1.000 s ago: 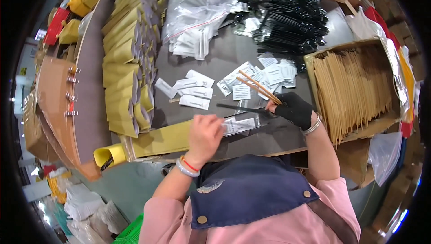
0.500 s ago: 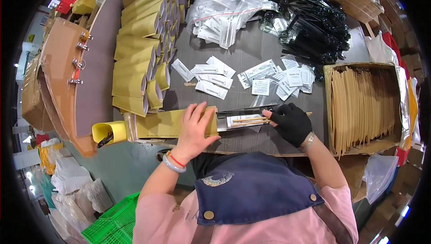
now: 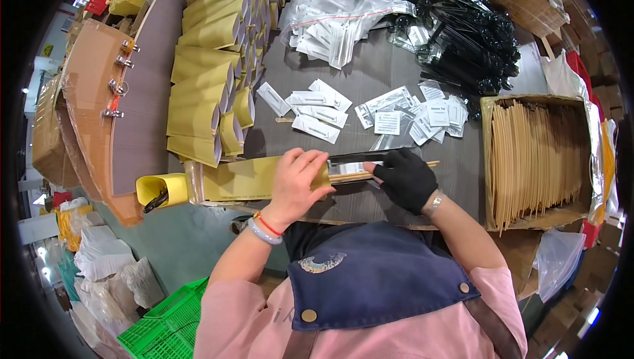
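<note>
At centre frame, I see the bare left hand (image 3: 298,180), thumb apart, flat over a long yellow paper sleeve (image 3: 241,182); the black-gloved right hand (image 3: 405,178) pinches thin tan wooden sticks (image 3: 346,177), apparently barely inserted.

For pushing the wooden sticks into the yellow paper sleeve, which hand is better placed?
Probably the right hand: it grips the wooden sticks at the right end of the yellow paper sleeve, while the left hand lies on that sleeve.
</note>
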